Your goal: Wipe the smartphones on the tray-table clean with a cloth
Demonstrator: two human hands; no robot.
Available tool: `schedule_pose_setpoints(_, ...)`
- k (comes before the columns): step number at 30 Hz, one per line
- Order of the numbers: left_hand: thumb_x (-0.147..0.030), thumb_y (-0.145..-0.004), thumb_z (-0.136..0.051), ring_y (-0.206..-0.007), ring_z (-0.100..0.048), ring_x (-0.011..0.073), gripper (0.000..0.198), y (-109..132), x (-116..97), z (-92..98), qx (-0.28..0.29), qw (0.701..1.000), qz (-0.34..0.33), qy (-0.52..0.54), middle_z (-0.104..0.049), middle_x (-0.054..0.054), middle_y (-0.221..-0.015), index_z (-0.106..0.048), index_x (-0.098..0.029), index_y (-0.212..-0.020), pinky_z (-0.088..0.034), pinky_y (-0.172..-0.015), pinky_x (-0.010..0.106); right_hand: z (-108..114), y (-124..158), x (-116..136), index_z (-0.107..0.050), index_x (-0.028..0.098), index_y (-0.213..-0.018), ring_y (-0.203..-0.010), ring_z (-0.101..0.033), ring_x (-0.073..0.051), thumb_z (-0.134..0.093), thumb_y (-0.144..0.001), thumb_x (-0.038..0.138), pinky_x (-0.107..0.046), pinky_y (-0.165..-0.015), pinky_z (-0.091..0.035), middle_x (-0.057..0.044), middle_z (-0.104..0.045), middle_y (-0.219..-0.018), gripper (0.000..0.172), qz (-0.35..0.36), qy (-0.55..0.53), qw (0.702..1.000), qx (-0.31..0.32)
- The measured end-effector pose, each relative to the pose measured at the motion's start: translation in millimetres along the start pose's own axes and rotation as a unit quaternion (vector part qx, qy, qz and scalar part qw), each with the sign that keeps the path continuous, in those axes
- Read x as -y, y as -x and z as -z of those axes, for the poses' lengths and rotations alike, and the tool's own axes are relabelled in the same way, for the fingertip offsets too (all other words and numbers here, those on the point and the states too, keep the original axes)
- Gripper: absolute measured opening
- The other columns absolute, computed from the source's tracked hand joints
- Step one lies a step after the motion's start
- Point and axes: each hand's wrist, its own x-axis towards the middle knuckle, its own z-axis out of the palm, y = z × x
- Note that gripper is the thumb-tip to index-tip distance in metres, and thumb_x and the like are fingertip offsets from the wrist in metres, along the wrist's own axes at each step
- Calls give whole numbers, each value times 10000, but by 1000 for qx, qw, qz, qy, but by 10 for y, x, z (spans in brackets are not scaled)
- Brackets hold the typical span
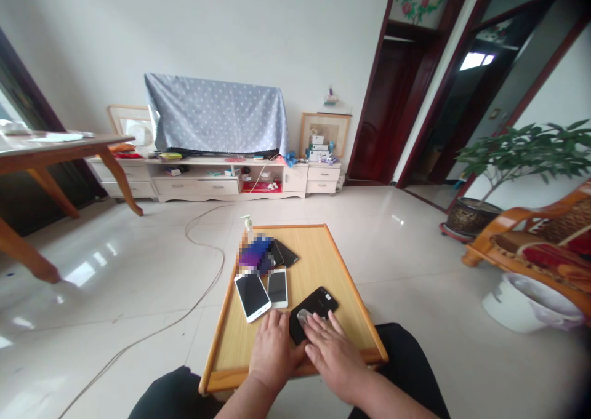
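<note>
A black smartphone (318, 302) lies face down at the near right of a small wooden table (318, 247). My left hand (272, 348) grips its near left corner, fingers beside the left edge and thumb along the lower edge. Under the fingertips of my right hand (332, 351) is a small whitish wipe (303, 316), pressed against the phone's back. The right hand covers part of the phone. Left of it rest a large white smartphone (252, 297) and a smaller white smartphone (277, 288), screens up and close together.
Dark phones (287, 253) and a blurred blue-purple packet (256, 253) lie at the table's far left, beside a pump bottle (248, 225). A cable (184, 314) crosses the floor. A white bucket (517, 302) stands at right, near a wooden chair (521, 222).
</note>
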Motion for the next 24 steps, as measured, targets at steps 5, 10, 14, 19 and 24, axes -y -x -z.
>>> schedule_pose_setpoints(5, -513, -731, -686, -1183, -504, 295, 591, 19, 5, -18, -9, 1000, -16, -2, -564, 92, -1205, -583, -230, -1238, -363, -1053, 387, 134, -224, -213, -416, 185, -1504, -1482, -289, -247, -165, -1049, 492, -545, -1237, -57, -89, -393, -1554, 604, -148, 47, 987, -27)
schedule_pose_setpoints(10, -488, -749, -664, -1168, -505, 296, 559, 28, -2, -22, -7, 1000, -20, -4, -570, 94, -1200, -583, -233, -1240, -369, -1038, 389, 53, -418, -10, -383, 175, -1524, -1491, -265, -263, -161, -1045, 505, -535, -1240, -65, -85, -363, -1571, 622, -119, 38, 992, -18)
schedule_pose_setpoints(14, -348, -790, -601, -1155, -507, 278, 484, 15, 15, -9, 5, 1000, -21, -12, -574, 87, -1199, -568, -241, -1261, -367, -1019, 372, -58, -243, 327, -353, 245, -1538, -1482, -289, -236, -188, -1056, 467, -513, -1247, -94, -43, -374, -1569, 555, -42, -12, 999, 0)
schedule_pose_setpoints(19, -367, -728, -661, -1138, -500, 289, 534, -2, 39, -9, 24, 999, -24, -19, -566, 87, -1193, -571, -247, -1241, -368, -991, 371, -80, 55, 360, -321, 288, -1547, -1479, -298, -239, -227, -1052, 482, -534, -1244, -97, -23, -370, -1569, 540, -14, -20, 1000, 10)
schedule_pose_setpoints(24, -476, -730, -664, -1180, -484, 305, 589, -4, 7, -35, -14, 1000, -9, -11, -564, 98, -1198, -572, -223, -1254, -342, -1032, 379, 55, -47, -59, -393, 247, -1519, -1470, -316, -253, -186, -1050, 493, -560, -1234, -77, -50, -386, -1559, 568, -119, 32, 992, -16)
